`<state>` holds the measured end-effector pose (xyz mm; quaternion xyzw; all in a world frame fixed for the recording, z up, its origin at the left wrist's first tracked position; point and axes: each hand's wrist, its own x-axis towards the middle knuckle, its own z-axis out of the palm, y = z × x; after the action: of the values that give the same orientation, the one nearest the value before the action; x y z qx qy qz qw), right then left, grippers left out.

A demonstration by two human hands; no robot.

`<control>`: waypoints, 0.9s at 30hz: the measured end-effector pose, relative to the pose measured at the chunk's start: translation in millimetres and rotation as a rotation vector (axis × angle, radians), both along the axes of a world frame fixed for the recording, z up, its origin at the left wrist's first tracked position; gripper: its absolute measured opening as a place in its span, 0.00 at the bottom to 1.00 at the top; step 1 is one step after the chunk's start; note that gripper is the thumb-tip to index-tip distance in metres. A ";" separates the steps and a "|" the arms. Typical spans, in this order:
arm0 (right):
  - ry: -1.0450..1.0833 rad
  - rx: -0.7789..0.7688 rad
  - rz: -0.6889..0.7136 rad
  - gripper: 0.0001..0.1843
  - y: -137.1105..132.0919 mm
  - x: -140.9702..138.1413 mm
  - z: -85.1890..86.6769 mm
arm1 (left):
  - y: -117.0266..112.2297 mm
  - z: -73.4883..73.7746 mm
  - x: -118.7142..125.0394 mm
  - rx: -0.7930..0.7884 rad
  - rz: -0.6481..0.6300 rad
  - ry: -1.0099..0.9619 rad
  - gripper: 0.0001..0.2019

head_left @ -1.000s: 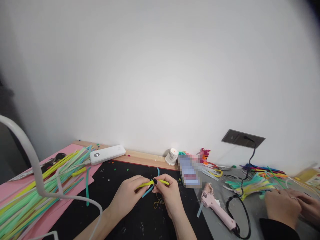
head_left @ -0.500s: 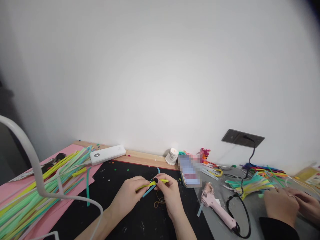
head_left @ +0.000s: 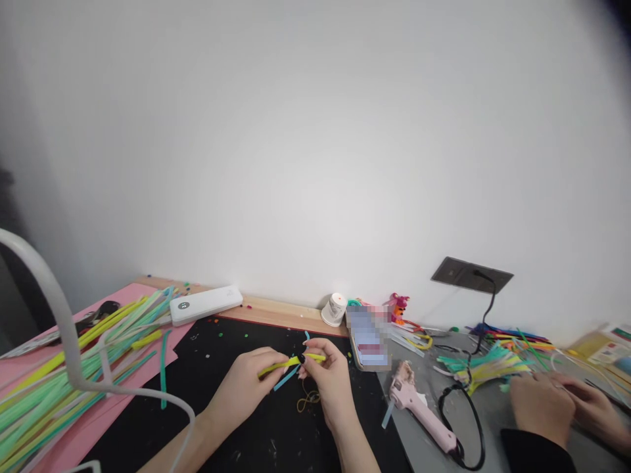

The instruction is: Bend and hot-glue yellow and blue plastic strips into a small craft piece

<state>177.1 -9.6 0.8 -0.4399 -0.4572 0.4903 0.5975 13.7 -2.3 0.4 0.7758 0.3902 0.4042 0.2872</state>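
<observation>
My left hand (head_left: pixel 244 387) and my right hand (head_left: pixel 328 378) meet over a black mat (head_left: pixel 236 427). Both pinch a thin yellow strip (head_left: pixel 290 362) that runs level between them. A blue strip (head_left: pixel 287 378) crosses under it and slants down to the left. The fingers of both hands are closed on the strips. A yellow rubber band (head_left: pixel 306 398) lies on the mat just below my right hand.
A heap of green, yellow and blue strips (head_left: pixel 73 374) lies on pink paper at the left, with a white power bank (head_left: pixel 206 304) behind it. A pink glue gun (head_left: pixel 419 407) with a black cord, a phone (head_left: pixel 369 338) and a paper cup (head_left: pixel 334 309) lie at the right. Another person's hands (head_left: pixel 566 404) work among more strips at the far right.
The view has drifted slightly, so everything sits a little further left. My hands keep their hold on the strips, with only small finger movement.
</observation>
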 end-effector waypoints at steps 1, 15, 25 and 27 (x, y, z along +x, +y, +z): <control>0.008 -0.007 0.008 0.10 0.0 0.3 -0.1 | 0.1 -0.1 -0.2 0.006 0.008 0.001 0.10; -0.055 -0.043 -0.021 0.04 -0.8 0.9 -0.8 | 2.0 -3.8 -1.6 0.006 0.035 0.019 0.10; -0.055 -0.032 -0.020 0.04 0.0 2.1 -6.4 | 0.8 -1.9 -1.5 -0.043 0.040 0.020 0.10; -0.065 -0.017 -0.018 0.04 0.5 2.6 -6.7 | 0.8 -2.3 -1.6 -0.042 0.039 0.022 0.10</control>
<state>179.6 -9.1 -6.0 -0.4650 -0.4681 0.4742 0.5829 12.1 -1.5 -1.8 0.7664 0.4168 0.3928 0.2910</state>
